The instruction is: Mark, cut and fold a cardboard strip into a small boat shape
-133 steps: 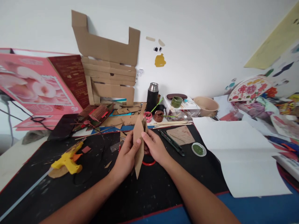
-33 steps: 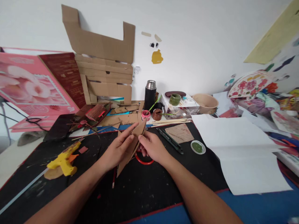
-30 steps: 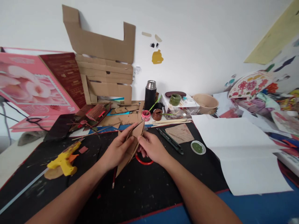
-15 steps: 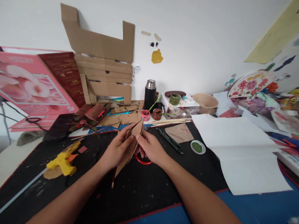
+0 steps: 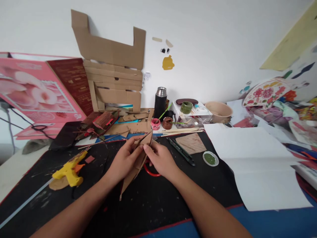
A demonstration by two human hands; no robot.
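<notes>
Both hands grip a folded piece of brown cardboard [image 5: 133, 172] above the black mat. My left hand [image 5: 126, 159] is closed on its left side, thumb pressed on the face. My right hand [image 5: 162, 157] pinches the right edge, thumb close to the left thumb; its other fingers are partly hidden behind the cardboard. The cardboard stands tilted, one pointed corner up and another down toward me. Just under my right hand lies a red loop [image 5: 151, 171], which looks like a scissors handle, mostly covered.
A yellow glue gun [image 5: 68, 171] lies on the left. To the right are a dark green utility knife [image 5: 182, 152], corrugated cardboard [image 5: 191, 143], a lid of green paint [image 5: 210, 158] and white paper [image 5: 257, 165]. Paint jars [image 5: 167, 123] and a black thermos [image 5: 160, 104] stand behind.
The hands stay on the cardboard, which has turned slightly, its lower corner now covering most of the pencil beneath. The whole view has shifted a little.
</notes>
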